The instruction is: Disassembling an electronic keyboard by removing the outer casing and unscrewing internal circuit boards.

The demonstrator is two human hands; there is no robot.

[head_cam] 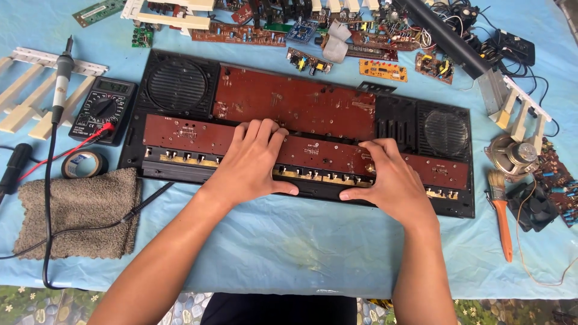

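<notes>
A pale blue cloth (289, 247) covers the work surface, stained faintly near its front edge, and below it shows a strip of pebble-and-flower patterned floor (36, 304). On the cloth lies an opened black keyboard case (457, 207) with a round speaker grille at each end and reddish-brown circuit boards inside. The left hand (253, 162) and right hand (388, 177) both press flat on the long front circuit board (313, 153) — fingers spread, thumbs hooked over its near edge, gripping nothing else. Left of the case sit a black multimeter (102, 108), a roll of tape (84, 164) and a grey towel (78, 210). To the right lie an orange-handled brush (501, 210) and what seems a loose speaker (516, 155). Small boards and white keys crowd the far edge.
</notes>
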